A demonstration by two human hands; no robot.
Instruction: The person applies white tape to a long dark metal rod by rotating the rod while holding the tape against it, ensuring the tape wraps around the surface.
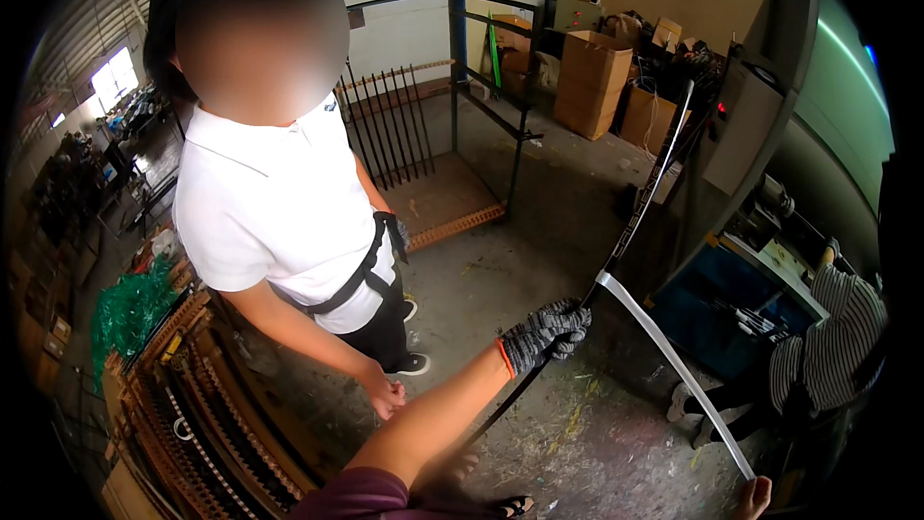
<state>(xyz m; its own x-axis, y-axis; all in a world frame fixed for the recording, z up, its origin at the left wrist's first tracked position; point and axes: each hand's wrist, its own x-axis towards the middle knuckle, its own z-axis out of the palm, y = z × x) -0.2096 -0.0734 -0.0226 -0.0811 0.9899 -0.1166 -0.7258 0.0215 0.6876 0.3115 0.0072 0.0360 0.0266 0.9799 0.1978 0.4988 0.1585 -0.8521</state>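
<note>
My left hand [546, 335], in a dark grey knit glove with an orange cuff, is wrapped round a long, thin black rod [632, 226]. The rod slants up to the right, with pale lettering on its upper part; its lower end passes behind my forearm. Just above the glove, a whitish, shiny flat strip [664, 349] meets the rod and runs taut down to the right. Its far end reaches my bare right hand [755, 497] at the lower edge. Those fingers are closed on the strip and partly cut off by the picture's rim.
Close by on the left stands a person in a white shirt [260, 202]. A metal-framed rack [481, 215] holds several dark rods behind. More notched racks [207, 414] stand lower left. Cardboard boxes [592, 82] fill the back. Right, another person in stripes [828, 337] is beside a blue machine bench [707, 289].
</note>
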